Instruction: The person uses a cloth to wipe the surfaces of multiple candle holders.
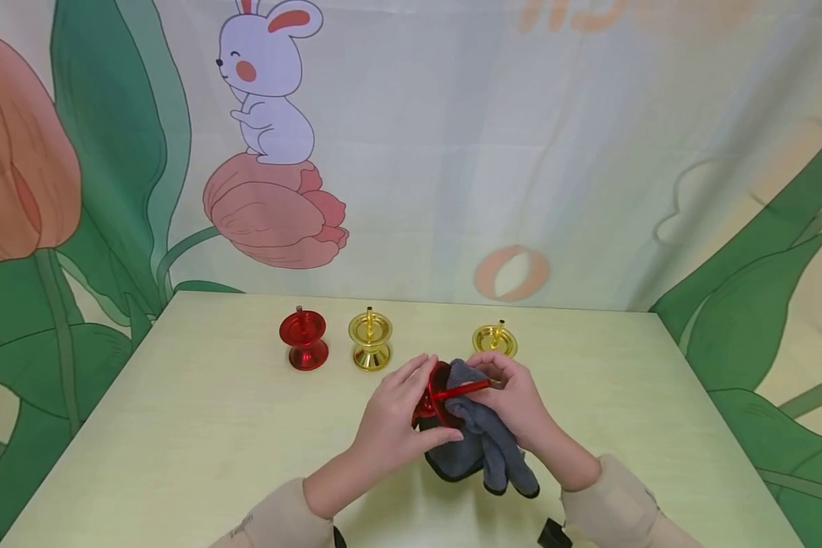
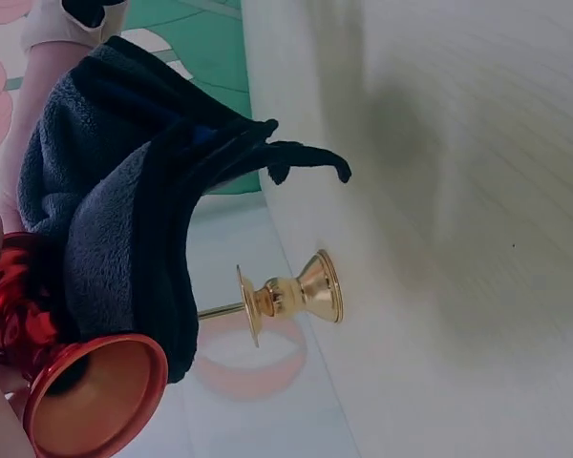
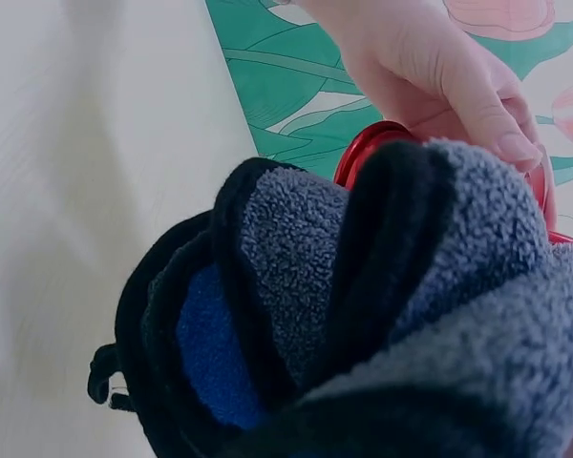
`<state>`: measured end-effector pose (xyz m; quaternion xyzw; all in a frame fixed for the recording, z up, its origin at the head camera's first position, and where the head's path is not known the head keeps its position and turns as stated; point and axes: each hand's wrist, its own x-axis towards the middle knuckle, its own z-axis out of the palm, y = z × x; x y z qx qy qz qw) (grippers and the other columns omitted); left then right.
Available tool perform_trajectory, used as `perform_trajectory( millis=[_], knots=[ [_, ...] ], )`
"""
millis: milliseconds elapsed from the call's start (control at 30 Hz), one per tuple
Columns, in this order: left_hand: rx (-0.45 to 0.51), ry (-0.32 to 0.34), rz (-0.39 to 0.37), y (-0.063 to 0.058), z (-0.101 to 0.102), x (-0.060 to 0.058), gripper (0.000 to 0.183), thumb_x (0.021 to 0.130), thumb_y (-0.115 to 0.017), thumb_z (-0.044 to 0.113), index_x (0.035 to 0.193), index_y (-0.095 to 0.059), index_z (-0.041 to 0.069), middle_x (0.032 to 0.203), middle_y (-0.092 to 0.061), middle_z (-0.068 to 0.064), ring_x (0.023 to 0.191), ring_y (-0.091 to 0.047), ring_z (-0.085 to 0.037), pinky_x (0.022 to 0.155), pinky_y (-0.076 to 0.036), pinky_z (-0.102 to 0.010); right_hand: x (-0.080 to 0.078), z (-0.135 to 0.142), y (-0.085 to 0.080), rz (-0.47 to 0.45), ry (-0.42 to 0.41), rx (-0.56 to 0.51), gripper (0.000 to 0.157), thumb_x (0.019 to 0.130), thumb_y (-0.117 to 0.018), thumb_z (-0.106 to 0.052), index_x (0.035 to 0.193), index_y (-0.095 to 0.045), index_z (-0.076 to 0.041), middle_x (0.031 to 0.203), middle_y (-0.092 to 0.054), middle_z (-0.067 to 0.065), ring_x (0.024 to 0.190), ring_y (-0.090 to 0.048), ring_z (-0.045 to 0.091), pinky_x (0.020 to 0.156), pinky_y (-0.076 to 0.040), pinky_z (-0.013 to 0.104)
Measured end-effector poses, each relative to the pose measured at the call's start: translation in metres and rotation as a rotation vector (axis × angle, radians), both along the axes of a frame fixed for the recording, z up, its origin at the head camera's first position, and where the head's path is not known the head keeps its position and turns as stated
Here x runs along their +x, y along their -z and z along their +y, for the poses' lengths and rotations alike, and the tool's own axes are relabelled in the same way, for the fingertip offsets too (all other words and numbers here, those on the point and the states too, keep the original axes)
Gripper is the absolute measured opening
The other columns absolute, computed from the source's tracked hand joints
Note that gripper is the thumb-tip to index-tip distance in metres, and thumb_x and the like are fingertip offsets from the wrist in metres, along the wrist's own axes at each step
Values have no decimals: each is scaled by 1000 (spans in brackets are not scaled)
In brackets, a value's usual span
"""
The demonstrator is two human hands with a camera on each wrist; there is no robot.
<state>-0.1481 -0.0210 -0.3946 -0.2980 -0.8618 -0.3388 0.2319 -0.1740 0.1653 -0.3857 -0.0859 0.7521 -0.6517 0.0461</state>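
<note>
In the head view, my left hand [image 1: 390, 415] grips a shiny red candlestick [image 1: 460, 390] above the table, tilted so its thin stem points right. A dark grey cloth [image 1: 457, 455] with black edging hangs from my right hand [image 1: 515, 396], which holds it against the candlestick's dish and stem. The left wrist view shows the candlestick's hollow flared base [image 2: 100, 401] beside the folded cloth [image 2: 105, 219]. In the right wrist view, the cloth [image 3: 291, 258] covers most of the candlestick, and a blue patch shows in its folds. My right fingertips are partly hidden by the cloth.
Behind my hands on the pale table [image 1: 199, 426] stand another red candlestick [image 1: 306, 339], a gold one [image 1: 370, 340] and a second gold one [image 1: 495, 340], partly hidden by my right hand. A printed curtain [image 1: 418, 152] hangs past the table's back edge.
</note>
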Motion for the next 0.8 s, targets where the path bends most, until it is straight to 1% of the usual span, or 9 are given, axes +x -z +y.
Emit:
perform_trajectory(
  millis=[100, 233, 300, 400, 500, 567, 667, 733, 800],
  knots=[
    [38, 18, 11, -1, -1, -1, 85, 57, -79, 41, 126, -47, 5, 125, -53, -11, 115, -50, -21, 88, -46, -37, 1, -1, -2, 3, -3, 6, 28, 75, -61, 3, 103, -53, 5, 85, -60, -5, 78, -58, 12, 65, -51, 23],
    [51, 110, -42, -5, -7, -5, 82, 58, -79, 41, 126, -48, 7, 126, -52, -10, 113, -51, -20, 87, -47, -34, 1, -1, -4, -2, -17, 12, 29, 75, -61, 4, 102, -53, 4, 86, -60, -4, 78, -59, 12, 65, -52, 23],
    [39, 169, -118, -8, -11, -8, 82, 59, -78, 41, 127, -47, 8, 127, -51, -9, 112, -51, -20, 87, -47, -34, 1, 0, -4, 3, -36, 12, 30, 74, -61, 5, 102, -52, 5, 87, -60, -3, 78, -60, 12, 65, -52, 24],
    [-11, 225, -303, -14, -17, -14, 80, 62, -76, 43, 130, -45, 14, 134, -44, -4, 116, -47, -22, 89, -45, -36, 1, 0, -4, 14, -72, 24, 30, 74, -63, 4, 102, -52, 5, 90, -60, 0, 77, -61, 14, 65, -53, 25],
    [-59, 219, -449, -20, -21, -19, 81, 63, -74, 45, 133, -42, 20, 142, -34, -3, 124, -38, -28, 91, -42, -43, -1, 0, -3, 10, -84, 30, 30, 74, -63, 3, 102, -52, 5, 91, -60, 2, 78, -60, 14, 67, -53, 26],
    [-53, 197, -483, -21, -21, -22, 81, 63, -74, 45, 134, -40, 22, 143, -30, -2, 126, -35, -29, 88, -45, -41, -3, 0, -2, 9, -66, 35, 30, 75, -62, 3, 102, -52, 5, 91, -60, 1, 79, -60, 12, 68, -52, 25],
    [15, 144, -421, -18, -19, -23, 80, 62, -75, 42, 132, -43, 21, 140, -36, -4, 124, -38, -25, 83, -48, -37, -6, 1, -1, 19, -24, 29, 29, 75, -61, 2, 103, -53, 5, 90, -61, 0, 80, -59, 12, 68, -52, 24],
    [54, 115, -313, -14, -17, -24, 76, 62, -76, 39, 129, -47, 18, 135, -43, -4, 122, -41, -22, 82, -48, -36, -8, 2, -1, 21, 7, 21, 29, 76, -61, 1, 104, -53, 5, 89, -61, -2, 79, -59, 11, 68, -51, 23],
    [34, 90, -181, -11, -15, -24, 70, 64, -74, 37, 126, -51, 14, 128, -51, -5, 121, -42, -21, 88, -45, -40, -10, 3, -1, 23, 34, 10, 29, 77, -61, 0, 104, -53, 4, 87, -61, -4, 78, -60, 11, 68, -51, 23]
  ],
)
